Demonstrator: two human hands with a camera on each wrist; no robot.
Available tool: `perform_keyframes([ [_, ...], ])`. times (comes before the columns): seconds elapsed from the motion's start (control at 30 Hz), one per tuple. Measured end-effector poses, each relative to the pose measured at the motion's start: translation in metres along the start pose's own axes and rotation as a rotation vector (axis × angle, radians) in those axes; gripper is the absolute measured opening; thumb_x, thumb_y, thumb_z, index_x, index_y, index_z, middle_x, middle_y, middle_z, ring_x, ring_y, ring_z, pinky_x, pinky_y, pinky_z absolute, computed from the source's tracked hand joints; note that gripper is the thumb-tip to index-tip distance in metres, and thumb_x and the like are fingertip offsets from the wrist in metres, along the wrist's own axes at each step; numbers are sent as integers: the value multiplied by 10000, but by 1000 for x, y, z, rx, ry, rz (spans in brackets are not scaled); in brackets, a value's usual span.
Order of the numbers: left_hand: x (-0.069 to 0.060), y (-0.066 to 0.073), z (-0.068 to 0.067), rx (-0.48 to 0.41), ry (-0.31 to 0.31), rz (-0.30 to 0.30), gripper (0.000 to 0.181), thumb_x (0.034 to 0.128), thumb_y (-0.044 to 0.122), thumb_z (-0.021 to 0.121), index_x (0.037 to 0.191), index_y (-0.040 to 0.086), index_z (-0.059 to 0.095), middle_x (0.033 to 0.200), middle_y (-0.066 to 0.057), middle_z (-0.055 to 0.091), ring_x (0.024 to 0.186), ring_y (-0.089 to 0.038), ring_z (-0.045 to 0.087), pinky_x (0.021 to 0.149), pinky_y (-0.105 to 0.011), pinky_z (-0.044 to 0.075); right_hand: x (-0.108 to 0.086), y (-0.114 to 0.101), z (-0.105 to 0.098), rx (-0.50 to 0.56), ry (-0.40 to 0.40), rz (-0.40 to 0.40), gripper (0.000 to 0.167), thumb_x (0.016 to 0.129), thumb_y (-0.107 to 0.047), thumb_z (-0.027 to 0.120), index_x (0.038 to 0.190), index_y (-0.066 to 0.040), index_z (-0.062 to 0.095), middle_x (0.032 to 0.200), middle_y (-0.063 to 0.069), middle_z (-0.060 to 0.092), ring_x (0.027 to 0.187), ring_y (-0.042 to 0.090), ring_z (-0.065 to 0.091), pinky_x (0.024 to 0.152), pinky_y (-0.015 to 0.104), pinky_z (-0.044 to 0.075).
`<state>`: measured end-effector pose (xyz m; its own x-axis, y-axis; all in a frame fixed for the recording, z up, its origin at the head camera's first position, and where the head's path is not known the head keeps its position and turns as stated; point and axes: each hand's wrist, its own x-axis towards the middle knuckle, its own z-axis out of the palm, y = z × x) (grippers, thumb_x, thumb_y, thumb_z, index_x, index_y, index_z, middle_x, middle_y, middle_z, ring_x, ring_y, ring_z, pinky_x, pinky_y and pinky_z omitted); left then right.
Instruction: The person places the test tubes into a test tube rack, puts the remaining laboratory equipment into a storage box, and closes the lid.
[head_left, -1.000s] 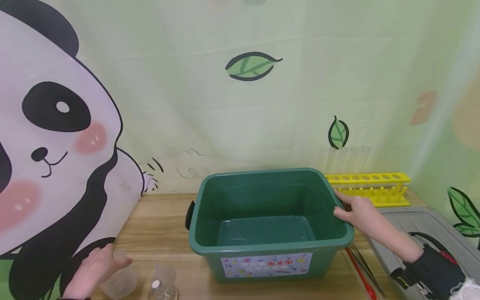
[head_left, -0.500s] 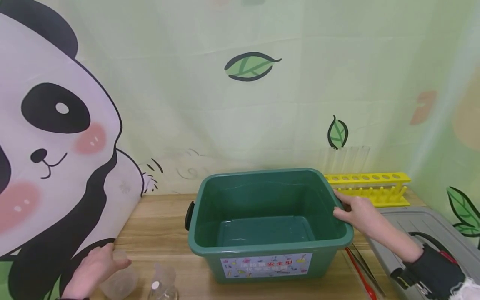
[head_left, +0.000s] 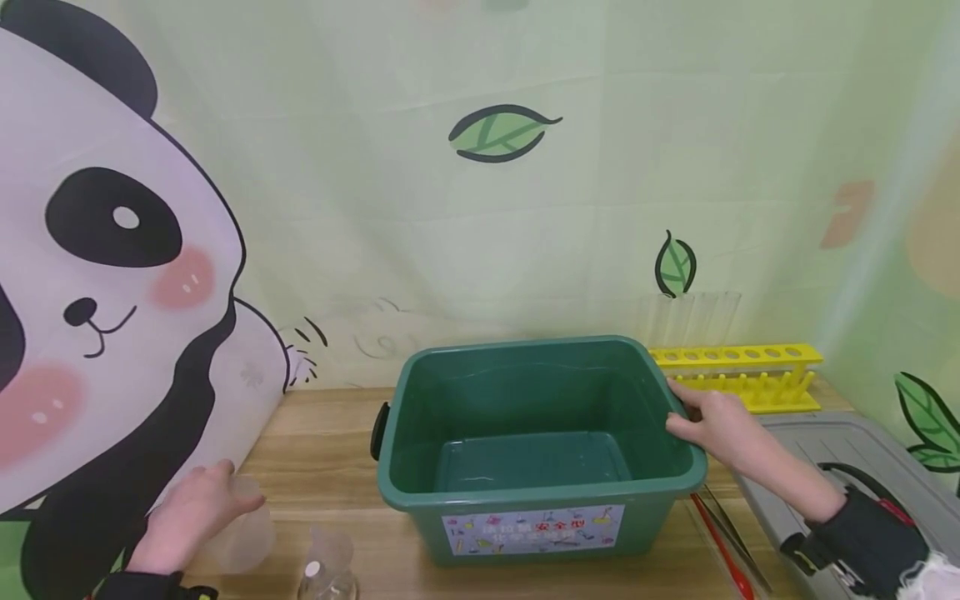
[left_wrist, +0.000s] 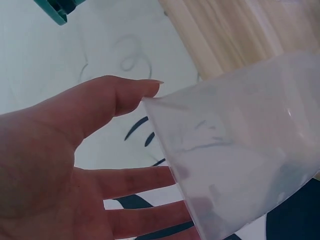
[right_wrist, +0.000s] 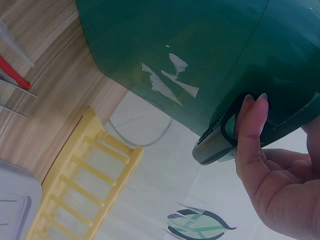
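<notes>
A translucent plastic cup (head_left: 243, 537) is between the thumb and fingers of my left hand (head_left: 193, 510), at the lower left of the head view. In the left wrist view the thumb touches the rim of the cup (left_wrist: 240, 150) and the fingers pass behind its wall. My right hand (head_left: 723, 429) holds the right end of a green plastic bin (head_left: 540, 496), thumb over the rim. The right wrist view shows fingers of the right hand (right_wrist: 280, 175) curled round the bin's dark side handle (right_wrist: 215, 145). Nothing lies inside the bin.
Beside the cup stands clear glassware (head_left: 327, 575) with a white cap. Behind the right hand is a yellow test tube rack (head_left: 738, 358) with clear tubes. A red-handled tool (head_left: 723, 546) and thin metal tools lie right of the bin, near a grey lid (head_left: 817, 450).
My left hand has risen slightly and moved away from me, and the plastic cup has come up with it. The right hand and the bin have stayed in place.
</notes>
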<state>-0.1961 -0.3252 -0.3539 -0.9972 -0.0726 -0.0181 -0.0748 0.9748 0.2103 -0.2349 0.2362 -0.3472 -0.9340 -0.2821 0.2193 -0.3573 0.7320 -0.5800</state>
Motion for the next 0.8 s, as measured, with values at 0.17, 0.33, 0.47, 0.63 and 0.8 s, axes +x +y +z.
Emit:
perform_keyframes([
  [0.17, 0, 11, -11, -4, 79, 46, 512, 723, 305, 664, 919, -148, 531, 789, -290, 531, 708, -428, 526, 563, -497, 412, 0, 0, 0, -1, 0, -1, 553, 840, -45, 564, 1282, 183, 321, 737, 67, 583, 498, 133, 487, 407, 248, 389],
  [0.33, 2, 27, -25, -9, 110, -1, 575, 732, 346, 660, 1028, -124, 512, 895, -325, 512, 757, -474, 510, 520, -540, 399, 0, 0, 0, 2, -5, -2, 554, 842, -45, 568, 1281, 184, 320, 740, 69, 581, 502, 136, 484, 404, 245, 377],
  [0.47, 7, 40, -39, 10, 127, 12, 594, 742, 354, 662, 1046, -130, 502, 895, -310, 510, 756, -449, 511, 518, -526, 404, 0, 0, -1, -3, -5, -11, 550, 840, -41, 570, 1276, 188, 326, 742, 72, 584, 500, 135, 483, 399, 242, 368],
  [0.63, 13, 58, -55, 12, 144, 35, 631, 766, 367, 637, 1111, -139, 485, 956, -332, 505, 791, -455, 514, 504, -509, 407, 1, -1, -1, -11, 2, -11, 547, 836, -38, 571, 1273, 187, 331, 734, 68, 582, 491, 136, 475, 395, 241, 362],
  [0.8, 17, 75, -67, 7, 183, 80, 602, 776, 358, 608, 1125, -119, 495, 995, -321, 512, 830, -462, 511, 513, -529, 403, 1, -1, -1, -2, -3, 1, 552, 839, -39, 572, 1281, 181, 324, 755, 85, 591, 502, 135, 491, 405, 246, 386],
])
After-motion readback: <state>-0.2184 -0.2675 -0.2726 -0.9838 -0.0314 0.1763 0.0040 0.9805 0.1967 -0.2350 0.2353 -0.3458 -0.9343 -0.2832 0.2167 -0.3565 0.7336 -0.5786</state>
